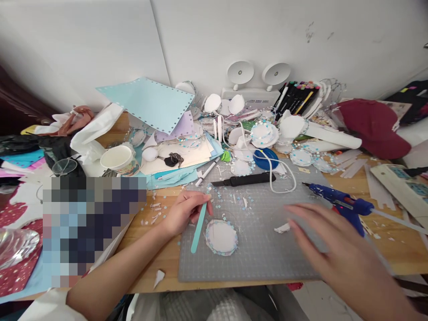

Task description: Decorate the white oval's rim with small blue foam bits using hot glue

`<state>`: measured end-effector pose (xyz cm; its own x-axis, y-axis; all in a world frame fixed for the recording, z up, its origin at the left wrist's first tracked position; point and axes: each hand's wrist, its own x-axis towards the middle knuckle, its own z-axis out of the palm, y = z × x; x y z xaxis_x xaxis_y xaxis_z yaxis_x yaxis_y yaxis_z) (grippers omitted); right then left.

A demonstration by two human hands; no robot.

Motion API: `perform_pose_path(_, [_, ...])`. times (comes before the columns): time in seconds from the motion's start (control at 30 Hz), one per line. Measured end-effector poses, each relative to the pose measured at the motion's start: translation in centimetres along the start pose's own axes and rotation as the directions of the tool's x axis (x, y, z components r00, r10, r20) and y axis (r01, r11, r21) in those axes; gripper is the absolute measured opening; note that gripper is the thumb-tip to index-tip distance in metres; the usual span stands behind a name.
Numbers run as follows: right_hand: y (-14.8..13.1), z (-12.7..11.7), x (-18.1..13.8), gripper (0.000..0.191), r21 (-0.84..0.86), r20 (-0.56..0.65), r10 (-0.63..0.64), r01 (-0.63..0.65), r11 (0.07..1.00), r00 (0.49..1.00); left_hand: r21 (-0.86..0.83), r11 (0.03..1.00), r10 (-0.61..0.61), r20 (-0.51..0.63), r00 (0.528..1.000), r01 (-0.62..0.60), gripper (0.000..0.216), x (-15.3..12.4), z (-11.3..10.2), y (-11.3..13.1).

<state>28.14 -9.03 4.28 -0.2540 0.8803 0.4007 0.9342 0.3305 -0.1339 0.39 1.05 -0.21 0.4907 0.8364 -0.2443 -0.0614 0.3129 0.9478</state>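
Note:
My left hand (184, 213) rests at the left edge of a grey cutting mat (261, 249) and pinches the top of a light blue paper strip (199, 227) that slants down over the mat. Just right of the strip lies a round white paper piece (221, 237) with a blue-dotted rim. My right hand (334, 249) hovers over the right side of the mat, fingers stretched out and blurred by motion, nothing in it. A blue glue gun (344, 206) lies just beyond that hand. A small white scrap (282, 228) lies near its fingertips.
A black utility knife (244, 179) lies at the mat's far edge. Behind it are piled white paper cups (119, 158), light blue sheets (150, 103), markers (297, 96), a white cable (284, 176) and a dark red cap (371, 127). Paper scraps litter the wooden table (394, 254).

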Motion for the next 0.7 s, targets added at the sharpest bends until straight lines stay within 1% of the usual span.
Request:
perform_pose_path(0.03, [-1.7,0.6,1.8,0.027,0.047,-0.022,-0.079,0.08,0.996,0.997,-0.002,1.0,0.003,-0.003,1.0,-0.003,0.039,0.0,0.0,0.0])
perform_pose_path(0.07, [-3.2,1.3,3.4,0.028,0.094,-0.016,-0.166,0.166,0.982,0.986,-0.003,1.0,0.009,-0.008,1.0,-0.009,0.038,0.1,-0.1,-0.1])
perform_pose_path(0.1, [-4.5,2.0,4.7,0.03,0.135,-0.012,-0.26,0.259,0.956,0.966,-0.009,1.0,0.016,-0.017,1.0,-0.017,0.037,0.1,-0.1,-0.1])
perform_pose_path(0.17, [-6.5,3.4,6.9,0.031,0.16,-0.04,-0.42,0.421,0.893,0.906,-0.05,0.998,0.04,-0.055,0.998,-0.043,0.036,0.2,-0.1,-0.2])
perform_pose_path(0.23, [-7.6,4.6,8.3,0.025,0.134,-0.08,-0.534,0.54,0.831,0.842,-0.098,0.992,0.071,-0.109,0.991,-0.082,0.036,0.4,0.0,-0.3])
perform_pose_path(0.3, [-8.1,5.7,9.4,0.02,0.092,-0.127,-0.617,0.628,0.773,0.777,-0.096,0.989,0.094,-0.157,0.983,-0.11,0.04,0.5,0.1,-0.3])
perform_pose_path(0.37, [-8.0,6.5,10.2,0.019,0.059,-0.19,-0.664,0.684,0.727,0.723,-0.064,0.991,0.103,-0.175,0.979,-0.116,0.041,0.5,0.2,-0.2])
perform_pose_path(0.4, [-7.7,6.9,10.4,0.019,0.059,-0.224,-0.668,0.694,0.717,0.709,-0.058,0.992,0.102,-0.172,0.98,-0.114,0.042,0.5,0.2,-0.1])
perform_pose_path(0.43, [-7.3,7.1,10.5,0.019,0.083,-0.26,-0.655,0.692,0.717,0.71,-0.056,0.992,0.102,-0.162,0.982,-0.112,0.043,0.4,0.2,-0.1])
perform_pose_path(0.47, [-6.8,7.3,10.5,0.019,0.136,-0.298,-0.617,0.672,0.728,0.728,-0.047,0.993,0.105,-0.146,0.984,-0.112,0.044,0.4,0.2,0.0])
perform_pose_path(0.5, [-6.3,7.5,10.5,0.02,0.215,-0.338,-0.549,0.631,0.745,0.764,-0.019,0.993,0.109,-0.129,0.986,-0.112,0.043,0.3,0.2,0.2])
perform_pose_path(0.53, [-5.7,7.6,10.4,0.02,0.312,-0.372,-0.445,0.561,0.767,0.814,0.036,0.993,0.117,-0.117,0.986,-0.114,0.043,0.1,0.2,0.3])
perform_pose_path(0.57, [-5.0,7.7,10.2,0.02,0.415,-0.395,-0.306,0.465,0.782,0.866,0.119,0.986,0.131,-0.109,0.985,-0.118,0.043,0.0,0.1,0.5])
perform_pose_path(0.6, [-4.5,7.7,10.0,0.019,0.52,-0.397,-0.14,0.348,0.78,0.907,0.22,0.968,0.147,-0.098,0.984,-0.122,0.041,-0.1,0.1,0.6])
perform_pose_path(0.63, [-3.9,7.8,9.8,0.015,0.619,-0.369,0.032,0.221,0.754,0.929,0.328,0.936,0.162,-0.079,0.984,-0.128,0.039,-0.2,0.0,0.8])
perform_pose_path(0.67, [-3.5,7.8,9.7,0.01,0.705,-0.311,0.182,0.098,0.702,0.933,0.429,0.893,0.172,-0.042,0.984,-0.137,0.037,-0.3,-0.1,0.9])
perform_pose_path(0.7, [-3.1,7.8,9.6,0.004,0.773,-0.234,0.294,-0.006,0.634,0.927,0.522,0.838,0.173,0.015,0.985,-0.155,0.034,-0.3,-0.2,1.0])
